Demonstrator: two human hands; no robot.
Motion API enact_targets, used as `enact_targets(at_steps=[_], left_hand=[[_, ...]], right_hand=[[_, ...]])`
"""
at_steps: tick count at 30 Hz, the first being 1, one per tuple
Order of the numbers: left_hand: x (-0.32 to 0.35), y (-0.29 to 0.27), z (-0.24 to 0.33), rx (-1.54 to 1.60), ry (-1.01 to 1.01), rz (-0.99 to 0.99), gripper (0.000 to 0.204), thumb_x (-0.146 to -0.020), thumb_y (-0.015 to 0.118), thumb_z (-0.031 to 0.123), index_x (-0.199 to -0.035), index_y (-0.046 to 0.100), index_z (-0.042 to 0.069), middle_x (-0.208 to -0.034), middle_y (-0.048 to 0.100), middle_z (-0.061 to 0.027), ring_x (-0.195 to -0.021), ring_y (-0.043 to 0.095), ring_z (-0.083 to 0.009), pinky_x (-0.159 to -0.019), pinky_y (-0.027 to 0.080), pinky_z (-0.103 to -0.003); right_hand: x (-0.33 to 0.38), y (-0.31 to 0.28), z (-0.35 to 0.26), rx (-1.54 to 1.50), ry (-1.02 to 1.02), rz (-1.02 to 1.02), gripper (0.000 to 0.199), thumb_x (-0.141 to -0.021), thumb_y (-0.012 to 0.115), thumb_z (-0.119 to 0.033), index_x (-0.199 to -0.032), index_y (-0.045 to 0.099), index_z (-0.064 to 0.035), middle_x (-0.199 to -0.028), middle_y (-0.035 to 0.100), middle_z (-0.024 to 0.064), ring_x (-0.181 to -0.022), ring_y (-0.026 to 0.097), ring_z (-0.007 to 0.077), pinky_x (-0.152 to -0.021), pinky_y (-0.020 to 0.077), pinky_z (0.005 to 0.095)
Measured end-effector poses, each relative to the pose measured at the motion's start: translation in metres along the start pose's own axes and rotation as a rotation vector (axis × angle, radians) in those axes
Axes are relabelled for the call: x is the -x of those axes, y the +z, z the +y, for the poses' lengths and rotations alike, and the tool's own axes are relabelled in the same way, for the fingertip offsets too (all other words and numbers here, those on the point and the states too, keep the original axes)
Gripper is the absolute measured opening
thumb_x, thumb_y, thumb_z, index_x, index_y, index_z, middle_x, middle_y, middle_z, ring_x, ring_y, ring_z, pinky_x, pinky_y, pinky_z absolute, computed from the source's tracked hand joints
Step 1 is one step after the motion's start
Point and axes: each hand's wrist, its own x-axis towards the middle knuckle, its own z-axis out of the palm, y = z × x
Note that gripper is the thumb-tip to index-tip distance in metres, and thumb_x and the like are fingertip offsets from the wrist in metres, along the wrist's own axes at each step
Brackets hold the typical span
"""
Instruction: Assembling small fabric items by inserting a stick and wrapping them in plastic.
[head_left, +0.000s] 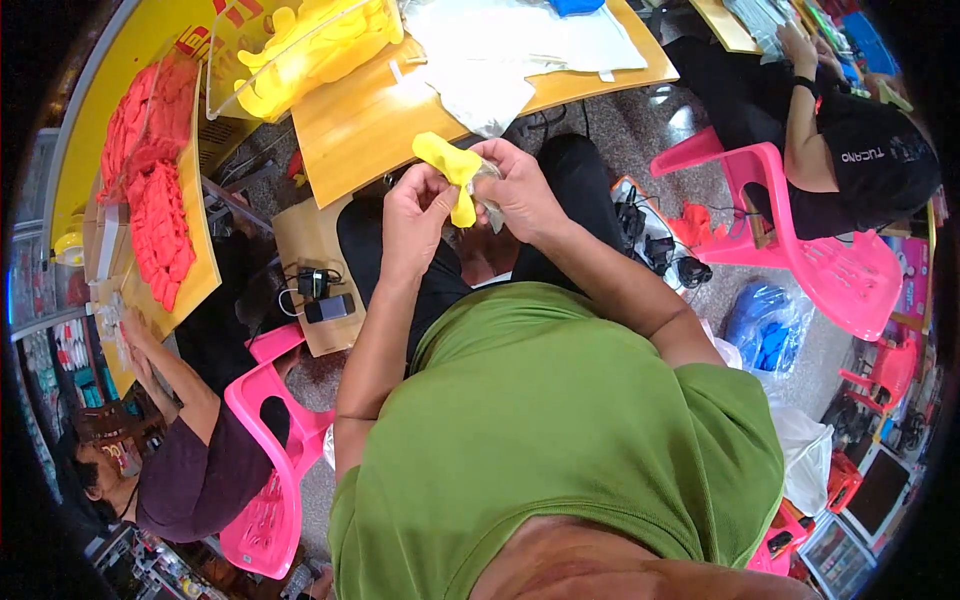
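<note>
Speckled floor (820, 370) lies around one wooden bench (345, 150), whose far end is cut off at the top. By its near edge, above black trousers (585, 190), the left hand (418, 208) pinches one soft yellow piece (447, 160); the right hand (525, 195) grips a translucent film (490, 183) against it, and some fingertips on both are hidden, so whether the film wraps the piece cannot be told. Farther out lie white plastic sheets (490, 100), washed out by glare and too merged to count, beside one clear bin (222, 85) of uncountable yellow pieces (320, 50). Left of it sits one red heap (160, 235); two co-workers (200, 480) with pink chairs (840, 275) flank the person (560, 400).
</note>
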Motion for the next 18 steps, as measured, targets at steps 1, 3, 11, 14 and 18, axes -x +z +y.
enact_targets(at_steps=[1,3,11,14,18], left_hand=[[0.0010,-0.0002,0.0005,0.000,-0.001,0.001,0.011,-0.083,0.060,0.001,-0.094,0.056,0.000,-0.075,0.054,0.0008,-0.064,0.052,-0.0047,-0.058,0.043,-0.019],[0.0030,-0.0008,0.0012,-0.086,-0.005,0.000,0.012,-0.083,0.057,-0.002,-0.095,0.056,-0.001,-0.078,0.054,0.0013,-0.068,0.053,-0.0057,-0.063,0.045,-0.021],[0.0044,-0.0064,0.0041,-0.491,0.095,-0.062,0.011,-0.078,0.054,-0.002,-0.088,0.051,-0.003,-0.071,0.056,-0.0095,-0.064,0.057,-0.0150,-0.060,0.045,-0.028],[0.0047,-0.0083,0.0025,-0.532,0.111,-0.065,0.010,-0.077,0.054,-0.002,-0.087,0.050,-0.003,-0.071,0.056,-0.0131,-0.064,0.058,-0.0198,-0.060,0.046,-0.031],[0.0084,-0.0048,0.0016,-0.616,0.155,-0.042,0.009,-0.077,0.053,-0.002,-0.085,0.050,-0.003,-0.071,0.057,-0.0149,-0.063,0.059,-0.0249,-0.060,0.046,-0.033]], right_hand=[[0.0000,-0.0008,-0.0010,0.028,0.007,0.004,0.031,-0.074,0.054,0.006,-0.104,0.047,0.0023,-0.080,0.057,0.0078,-0.052,0.054,0.0118,-0.046,0.0460,0.0234],[-0.0005,-0.0019,-0.0009,0.056,0.015,0.008,0.034,-0.074,0.054,0.006,-0.106,0.045,0.0018,-0.081,0.056,0.0079,-0.053,0.054,0.0118,-0.047,0.0463,0.0234],[0.0022,-0.0004,-0.0005,0.145,-0.025,-0.019,0.039,-0.075,0.055,0.006,-0.111,0.043,0.0012,-0.087,0.054,0.0092,-0.058,0.054,0.0113,-0.050,0.0464,0.0232],[0.0027,0.0039,0.0001,0.157,-0.057,-0.036,0.034,-0.075,0.056,0.005,-0.108,0.047,0.0020,-0.083,0.056,0.0081,-0.059,0.055,0.0105,-0.051,0.0466,0.0227],[0.0017,0.0007,0.0001,0.224,0.002,-0.068,0.026,-0.074,0.059,0.002,-0.100,0.053,0.0025,-0.077,0.057,0.0061,-0.060,0.056,0.0098,-0.052,0.0467,0.0217]])
